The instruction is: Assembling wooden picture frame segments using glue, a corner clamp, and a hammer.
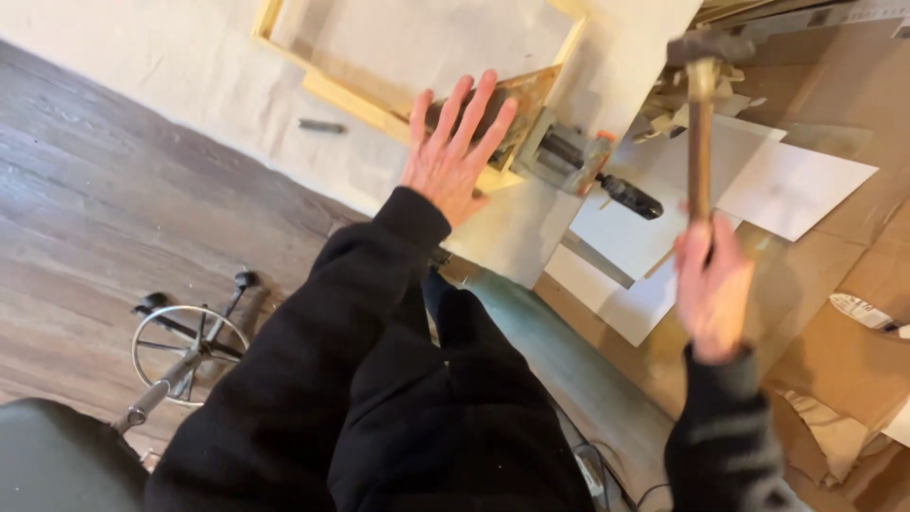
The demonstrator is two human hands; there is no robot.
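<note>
Head view looks down on a person in black sleeves working over a cloth-covered surface. Spread wide with fingers splayed, the left hand point(453, 152) presses flat on the corner of a pale wooden frame point(334, 91), apparently to keep that corner from shifting; it grips nothing. A metal corner clamp point(565, 156) with a dark handle sits just beside those fingers and holds the same corner. Closed around a wooden shaft, the right hand point(713, 289) holds a hammer point(702, 85) upright, its dark metal head raised above and to the right of the clamp; hand and hammer are blurred, so the grip's detail cannot be told. White sheets of paper point(794, 188) and brown cardboard point(858, 351) lie under and around the hammer, with wood scraps near its head. A small dark object, perhaps a bolt point(322, 125), lies on the cloth left of the frame. On the wooden floor point(104, 209) stands a stool base with a metal ring point(190, 351), well apart from the work.
</note>
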